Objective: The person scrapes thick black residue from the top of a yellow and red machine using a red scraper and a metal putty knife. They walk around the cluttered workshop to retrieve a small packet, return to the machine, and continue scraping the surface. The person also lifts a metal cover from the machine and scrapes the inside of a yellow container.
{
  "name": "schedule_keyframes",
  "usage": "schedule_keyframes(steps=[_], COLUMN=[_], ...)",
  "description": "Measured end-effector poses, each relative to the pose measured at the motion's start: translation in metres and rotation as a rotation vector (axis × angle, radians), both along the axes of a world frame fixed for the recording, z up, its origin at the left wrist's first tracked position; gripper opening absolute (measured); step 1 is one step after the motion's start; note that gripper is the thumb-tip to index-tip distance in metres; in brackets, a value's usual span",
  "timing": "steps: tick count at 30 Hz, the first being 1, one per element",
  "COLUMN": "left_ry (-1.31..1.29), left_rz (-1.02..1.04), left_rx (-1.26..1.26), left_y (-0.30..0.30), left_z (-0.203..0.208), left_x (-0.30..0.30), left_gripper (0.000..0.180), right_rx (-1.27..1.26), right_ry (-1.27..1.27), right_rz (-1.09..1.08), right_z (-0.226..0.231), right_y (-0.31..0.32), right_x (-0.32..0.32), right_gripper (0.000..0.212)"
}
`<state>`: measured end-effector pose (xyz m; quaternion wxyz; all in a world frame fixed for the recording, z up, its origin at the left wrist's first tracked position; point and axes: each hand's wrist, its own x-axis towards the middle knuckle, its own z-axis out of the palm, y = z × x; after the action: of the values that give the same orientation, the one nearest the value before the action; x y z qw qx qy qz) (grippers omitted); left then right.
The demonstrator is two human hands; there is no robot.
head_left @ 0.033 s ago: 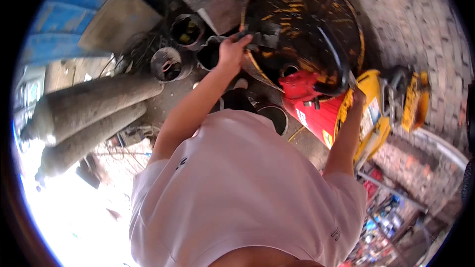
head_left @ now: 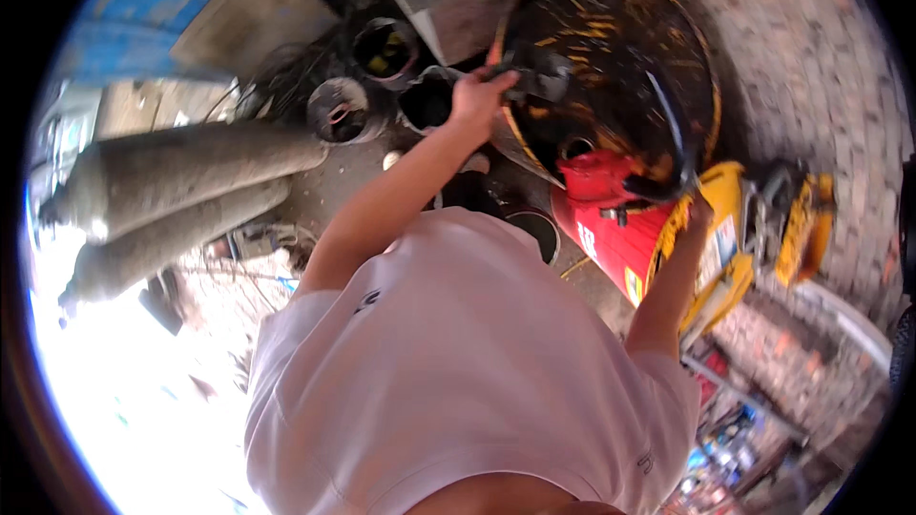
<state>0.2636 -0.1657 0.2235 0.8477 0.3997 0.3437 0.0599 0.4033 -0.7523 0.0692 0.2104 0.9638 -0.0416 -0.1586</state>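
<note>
My left hand (head_left: 482, 100) reaches over the near left rim of a large round drum (head_left: 718, 100) with a dark, yellow-streaked top. Its fingers are closed on a dark grey object (head_left: 549, 76), whose kind is blurred. On the right, a red can-shaped container (head_left: 611, 238) stands tilted, with a red fitting (head_left: 593, 179) at its upper end. From it curves a thick black tube (head_left: 679, 138) over the drum. My right hand (head_left: 699, 212) is closed at the bend of this tube, beside a yellow part (head_left: 725, 181); its fingers are partly hidden, and what they grip is unclear.
Two long grey gas cylinders (head_left: 200, 167) lie to the left. Several open round buckets (head_left: 348, 124) stand between them and the drum. A brick wall (head_left: 811, 86) closes the right side, with a yellow and black fixture (head_left: 801, 229) near it. Blue sheeting (head_left: 124, 19) hangs at the far left.
The view has shifted slightly, so the drum, buckets and both hands sit further right and lower. Both hands keep about the same places relative to the drum and the red container.
</note>
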Motion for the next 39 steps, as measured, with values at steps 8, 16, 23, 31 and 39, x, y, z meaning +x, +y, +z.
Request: schedule_keyframes(steps=[8, 16, 23, 31, 39], left_ry=[0.096, 0.026, -0.041, -0.038, -0.013], left_rz=[-0.039, -0.206, -0.521, -0.886, -0.924], left_rx=[0.126, -0.04, -0.141, -0.152, -0.278], left_y=[0.0, 0.026, 0.074, 0.073, 0.099], left_z=[-0.031, -0.011, -0.043, -0.079, -0.092], left_x=[-0.003, 0.006, 0.041, 0.043, 0.009], left_gripper=[0.025, 0.033, 0.027, 0.031, 0.018], right_rx=[1.601, 2.56, 2.54, 2.089, 1.068], right_ry=[-0.696, -0.652, -1.531, -2.313, -3.228], right_rz=[-1.07, -0.985, -1.104, -1.575, -1.702], right_z=[0.074, 0.124, 0.164, 0.136, 0.106], right_y=[0.059, 0.138, 0.303, 0.476, 0.699], right_x=[-0.036, -0.134, -0.284, -0.596, -0.834], right_gripper=[0.036, 0.019, 0.022, 0.024, 0.023])
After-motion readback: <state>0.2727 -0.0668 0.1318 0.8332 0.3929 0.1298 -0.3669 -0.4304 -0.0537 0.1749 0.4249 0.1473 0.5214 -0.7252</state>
